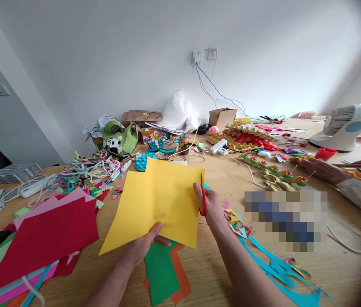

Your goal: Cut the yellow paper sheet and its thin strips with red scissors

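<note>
A yellow sheet of paper [170,196], with a notch missing from its upper left corner and a crease down it, is up in front of me. My left hand [147,245] pinches its lower edge, thumb on top and fingers beneath. Red-handled scissors [203,200] are in my right hand [211,204], their blade pointing up along the paper's right edge. That hand's thumb also presses on the paper. Below lie a green paper piece [161,273] and an orange paper piece [182,277], partly covered by the sheet and my left hand.
At left is a stack of coloured paper with a red sheet [59,230] on top. Blue paper strips [273,264] lie at right. Behind are pipe cleaners [84,170], a green bag [119,138], a power strip [219,146] and a fan [343,125]. Another person's hand [321,168] is at far right.
</note>
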Motion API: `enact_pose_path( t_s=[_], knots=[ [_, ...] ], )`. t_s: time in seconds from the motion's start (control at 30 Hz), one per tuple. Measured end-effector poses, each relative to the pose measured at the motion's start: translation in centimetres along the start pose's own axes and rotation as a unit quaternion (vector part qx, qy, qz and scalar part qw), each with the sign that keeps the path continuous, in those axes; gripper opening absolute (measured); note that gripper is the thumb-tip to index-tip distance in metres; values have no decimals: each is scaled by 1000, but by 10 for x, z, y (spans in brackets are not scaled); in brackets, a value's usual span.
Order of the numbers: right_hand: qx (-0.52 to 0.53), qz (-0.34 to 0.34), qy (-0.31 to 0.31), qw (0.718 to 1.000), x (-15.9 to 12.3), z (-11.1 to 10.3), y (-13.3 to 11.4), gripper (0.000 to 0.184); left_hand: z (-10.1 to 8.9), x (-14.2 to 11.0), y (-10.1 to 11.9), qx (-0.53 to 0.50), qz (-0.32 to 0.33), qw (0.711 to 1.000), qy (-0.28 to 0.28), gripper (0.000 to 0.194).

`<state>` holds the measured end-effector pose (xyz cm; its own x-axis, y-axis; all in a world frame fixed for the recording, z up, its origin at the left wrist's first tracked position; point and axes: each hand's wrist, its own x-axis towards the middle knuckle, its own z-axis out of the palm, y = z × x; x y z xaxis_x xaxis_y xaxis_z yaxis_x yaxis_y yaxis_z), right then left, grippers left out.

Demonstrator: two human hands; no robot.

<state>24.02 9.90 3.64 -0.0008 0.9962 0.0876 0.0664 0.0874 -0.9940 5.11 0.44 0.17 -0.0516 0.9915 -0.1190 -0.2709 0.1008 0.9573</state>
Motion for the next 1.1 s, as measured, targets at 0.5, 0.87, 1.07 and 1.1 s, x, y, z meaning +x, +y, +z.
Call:
enact_pose_path(
  t_s=[0.5,0.87,1.07,1.1],
  knots=[
    [-1,-4,5,1000,-1,-1,0,61,1,-1,0,9,-16,1000,-12,58],
    [13,1,4,1000,-1,0,4,59,1,0,-3,-20,-6,1000,-19,59],
    [-17,2,8,1000,1,0,6,59,2,0,-3,-13,-15,1000,-22,60],
    [-15,3,9,1000,1,0,6,58,2,0,-2,-13,-16,999,-26,60]
  ],
)
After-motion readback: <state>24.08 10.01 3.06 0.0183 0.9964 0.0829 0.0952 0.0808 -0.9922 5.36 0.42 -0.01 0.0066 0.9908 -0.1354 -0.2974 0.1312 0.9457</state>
